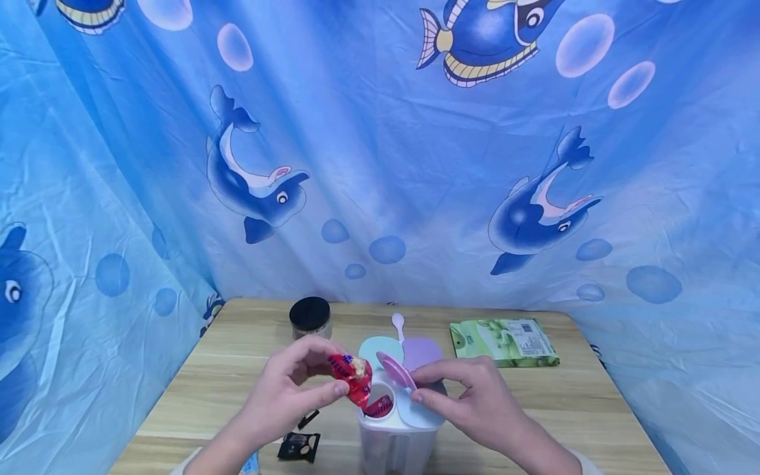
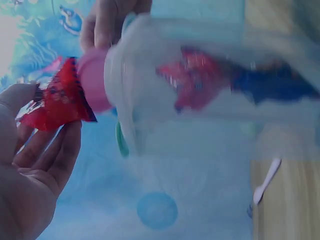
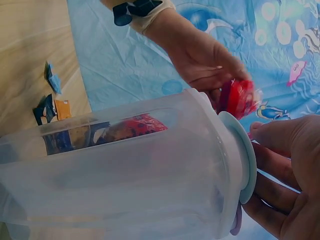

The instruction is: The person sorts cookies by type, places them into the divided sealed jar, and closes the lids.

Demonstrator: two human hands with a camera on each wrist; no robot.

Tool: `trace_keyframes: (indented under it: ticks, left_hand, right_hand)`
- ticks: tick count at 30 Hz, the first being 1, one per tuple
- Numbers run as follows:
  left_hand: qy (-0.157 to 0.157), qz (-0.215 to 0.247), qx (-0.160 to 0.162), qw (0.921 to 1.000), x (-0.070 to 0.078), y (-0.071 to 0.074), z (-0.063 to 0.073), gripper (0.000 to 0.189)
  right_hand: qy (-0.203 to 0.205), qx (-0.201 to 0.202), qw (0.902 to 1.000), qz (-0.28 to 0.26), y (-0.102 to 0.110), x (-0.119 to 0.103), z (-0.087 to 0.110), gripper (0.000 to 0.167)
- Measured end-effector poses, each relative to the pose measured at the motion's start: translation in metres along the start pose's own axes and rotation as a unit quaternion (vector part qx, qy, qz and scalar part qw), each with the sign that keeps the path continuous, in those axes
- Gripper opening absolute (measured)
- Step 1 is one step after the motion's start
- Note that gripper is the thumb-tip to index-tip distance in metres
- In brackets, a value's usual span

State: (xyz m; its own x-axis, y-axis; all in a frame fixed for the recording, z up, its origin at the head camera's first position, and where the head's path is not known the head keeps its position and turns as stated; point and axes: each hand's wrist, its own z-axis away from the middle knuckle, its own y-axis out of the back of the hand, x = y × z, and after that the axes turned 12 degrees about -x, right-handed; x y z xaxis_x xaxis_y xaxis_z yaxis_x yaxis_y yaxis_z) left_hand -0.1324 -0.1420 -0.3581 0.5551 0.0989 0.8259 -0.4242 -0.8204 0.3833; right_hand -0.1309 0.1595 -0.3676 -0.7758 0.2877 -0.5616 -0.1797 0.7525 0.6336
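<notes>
My left hand (image 1: 284,389) pinches a red snack packet (image 1: 357,384) between thumb and fingers, just above the round opening of a translucent storage container (image 1: 386,448). My right hand (image 1: 477,399) holds the pink lid (image 1: 395,371) tilted up at that opening. Another red packet (image 1: 379,406) shows inside the opening. Through the container's wall, the left wrist view shows a red packet (image 2: 192,77) and a dark blue packet (image 2: 275,82), both blurred. Mint (image 1: 380,349), purple (image 1: 421,351) and light blue lids (image 1: 418,412) lie flat over the container's top.
A black-lidded jar (image 1: 310,316) stands at the back left of the wooden table (image 1: 570,409). Behind the container lies a pale spoon (image 1: 398,323). A green packet (image 1: 505,342) lies at the back right. Small black packets (image 1: 299,446) and a blue one (image 1: 251,464) lie front left.
</notes>
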Motion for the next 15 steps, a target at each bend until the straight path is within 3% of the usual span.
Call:
trace_keyframes:
  ticks: [4, 8, 10, 15]
  left_hand:
    - [0.011, 0.062, -0.031, 0.9975, 0.000, -0.007, -0.002, 0.037]
    - [0.054, 0.073, -0.048, 0.9947, -0.004, -0.012, -0.005, 0.036]
    - [0.071, 0.051, -0.045, 0.9952, -0.006, -0.014, -0.006, 0.036]
    - [0.105, -0.055, -0.025, 0.9926, -0.005, -0.017, -0.008, 0.039]
  right_hand:
    - [0.017, 0.004, 0.9998, 0.005, -0.001, 0.001, 0.000, 0.021]
    - [0.035, 0.008, 0.9992, 0.016, -0.001, 0.005, 0.000, 0.023]
    - [0.038, 0.008, 0.9990, 0.020, -0.002, 0.006, 0.001, 0.023]
    - [0.030, 0.008, 0.9992, 0.026, -0.003, 0.005, 0.001, 0.022]
